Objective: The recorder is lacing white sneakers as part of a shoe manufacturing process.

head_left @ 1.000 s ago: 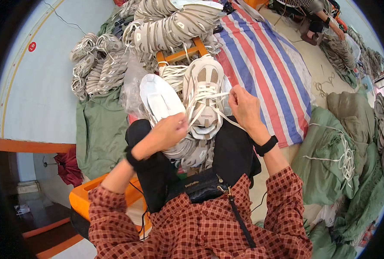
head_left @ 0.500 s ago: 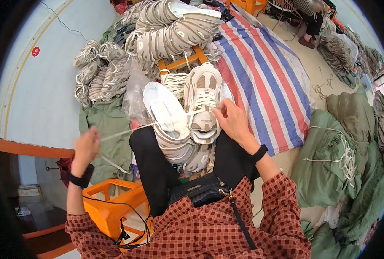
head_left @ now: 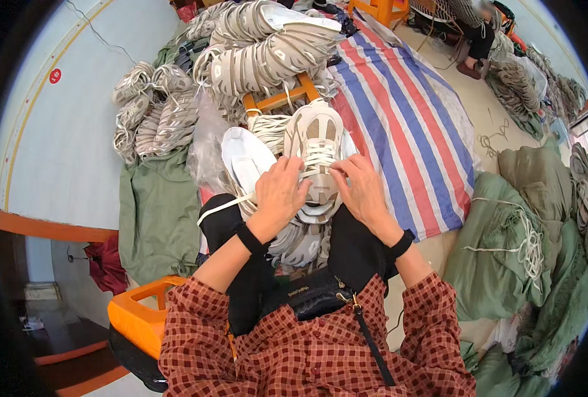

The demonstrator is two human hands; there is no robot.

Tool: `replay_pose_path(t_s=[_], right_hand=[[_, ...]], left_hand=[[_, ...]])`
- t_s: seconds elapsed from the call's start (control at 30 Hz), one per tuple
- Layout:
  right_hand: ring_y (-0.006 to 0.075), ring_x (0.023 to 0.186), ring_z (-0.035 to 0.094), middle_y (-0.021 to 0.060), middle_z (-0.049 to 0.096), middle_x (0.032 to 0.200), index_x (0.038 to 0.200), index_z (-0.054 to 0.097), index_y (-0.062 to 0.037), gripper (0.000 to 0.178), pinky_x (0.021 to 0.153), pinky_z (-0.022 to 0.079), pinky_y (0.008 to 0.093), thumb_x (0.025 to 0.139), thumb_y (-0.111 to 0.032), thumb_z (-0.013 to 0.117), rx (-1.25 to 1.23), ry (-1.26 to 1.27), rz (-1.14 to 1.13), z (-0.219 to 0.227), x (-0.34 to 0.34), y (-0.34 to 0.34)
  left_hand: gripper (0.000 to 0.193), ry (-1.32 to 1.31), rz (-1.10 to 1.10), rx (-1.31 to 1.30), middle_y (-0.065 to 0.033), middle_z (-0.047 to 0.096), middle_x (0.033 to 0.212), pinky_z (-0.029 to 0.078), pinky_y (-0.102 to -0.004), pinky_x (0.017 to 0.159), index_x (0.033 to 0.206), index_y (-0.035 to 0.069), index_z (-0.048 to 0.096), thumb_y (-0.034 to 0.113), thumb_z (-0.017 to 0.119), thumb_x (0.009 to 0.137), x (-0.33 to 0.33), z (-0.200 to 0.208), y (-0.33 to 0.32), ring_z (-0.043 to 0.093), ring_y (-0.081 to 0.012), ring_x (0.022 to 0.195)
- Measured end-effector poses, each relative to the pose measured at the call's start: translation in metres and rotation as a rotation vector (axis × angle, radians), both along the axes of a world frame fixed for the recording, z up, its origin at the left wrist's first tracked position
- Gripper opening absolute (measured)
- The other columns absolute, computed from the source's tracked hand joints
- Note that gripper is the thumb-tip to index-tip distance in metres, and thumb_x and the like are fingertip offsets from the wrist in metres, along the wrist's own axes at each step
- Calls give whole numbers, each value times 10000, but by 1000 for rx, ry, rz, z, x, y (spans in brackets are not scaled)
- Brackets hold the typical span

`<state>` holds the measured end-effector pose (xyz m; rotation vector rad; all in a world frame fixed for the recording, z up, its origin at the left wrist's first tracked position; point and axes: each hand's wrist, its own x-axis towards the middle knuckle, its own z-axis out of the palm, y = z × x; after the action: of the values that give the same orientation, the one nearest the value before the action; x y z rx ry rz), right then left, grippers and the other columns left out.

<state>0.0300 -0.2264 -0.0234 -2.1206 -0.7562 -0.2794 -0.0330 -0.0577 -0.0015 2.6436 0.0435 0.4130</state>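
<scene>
A beige and white lace-up sneaker points toe toward me between my knees. At its left side my left hand is closed, fingertips at the lower lacing. A loose white shoelace trails out left from under this hand across my black trousers. My right hand has its fingers curled and pinched at the shoe's right edge; what lies between them is hidden. Left of this shoe lies another sneaker with a white insole, partly covered by my left hand. More nested shoes sit below.
Stacked sneakers rise beyond an orange wooden frame. A striped sheet covers the floor to the right, beside green sacks. An orange stool stands at my left. Another person's leg shows far right.
My left hand has come in from far left, where it held the shoelace stretched out, to the shoe. The lace now hangs slack. My right hand stays near the shoe's right edge.
</scene>
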Motion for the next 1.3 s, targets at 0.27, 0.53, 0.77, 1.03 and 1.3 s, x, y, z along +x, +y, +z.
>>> replay_pose_path(t_s=[0.27,0.53,0.77,1.03,1.3], right_hand=[[310,773,581,132,567,796,847,631,-23,116,665,463,393,791,-119,596,-237,-70,44,-5,10,32],[308,745,644,179,627,761,721,636,15,237,657,483,426,713,-222,626,-711,-51,14,15,22,62],[317,750,635,175,662,828,800,657,-25,196,659,479,376,697,-185,608,-470,619,395,10,58,49],[317,729,612,147,603,750,774,572,-26,71,652,471,396,747,-85,600,-118,105,256,6,37,39],[243,612,629,146,623,732,845,611,6,196,591,478,339,843,-185,569,-24,362,38,4,40,-17]], left_hand=[[114,232,-177,-142,-126,544,765,453,-405,631,845,46,585,150,599,801,-29,-6,-12,573,-329,707],[186,52,86,-75,-145,630,812,472,-406,639,918,45,503,142,609,799,3,-28,7,620,-331,746],[206,49,75,-167,-123,640,751,484,-403,607,929,53,490,126,606,775,7,-34,19,627,-318,670],[266,-83,47,-418,-101,624,827,489,-333,639,1004,60,596,95,646,745,15,-34,18,619,-230,723],[115,34,-178,-148,-108,568,781,458,-344,654,854,37,614,64,616,742,36,-18,22,572,-247,718]])
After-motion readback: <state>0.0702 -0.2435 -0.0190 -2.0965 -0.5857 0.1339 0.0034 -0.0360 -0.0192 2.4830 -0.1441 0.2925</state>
